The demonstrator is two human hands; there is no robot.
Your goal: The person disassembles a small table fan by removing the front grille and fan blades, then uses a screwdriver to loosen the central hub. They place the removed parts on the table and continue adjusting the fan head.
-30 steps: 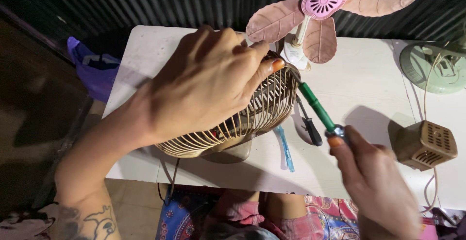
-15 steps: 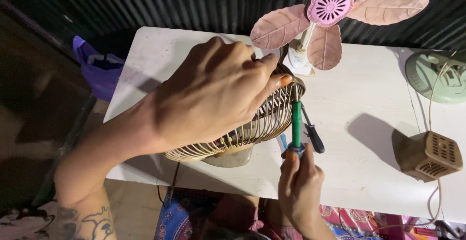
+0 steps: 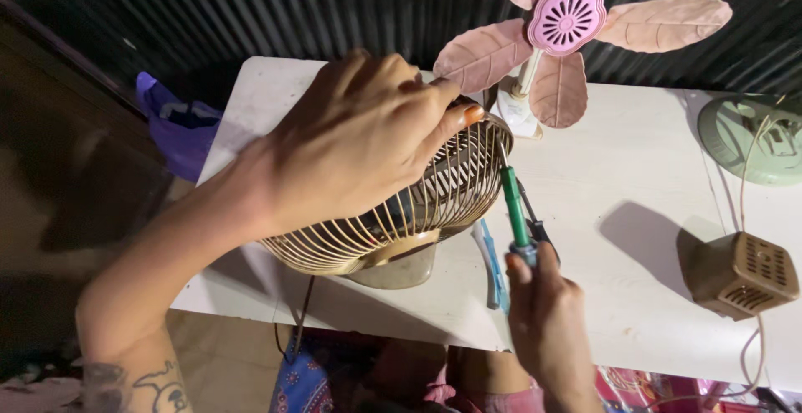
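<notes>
Head view: left hand point(image 3: 355, 141) clamps the fan guard point(image 3: 401, 204); right hand point(image 3: 547, 313) grips the upright green screwdriver point(image 3: 514, 212), tip seemingly at the guard's edge.

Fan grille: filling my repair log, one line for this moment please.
left hand grips fan grille | right hand holds green screwdriver | white table

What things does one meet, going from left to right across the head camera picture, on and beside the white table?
Purple bag → left hand on the beige fan grille → green screwdriver held by the right hand → beige motor housing → pale green fan base.
</notes>
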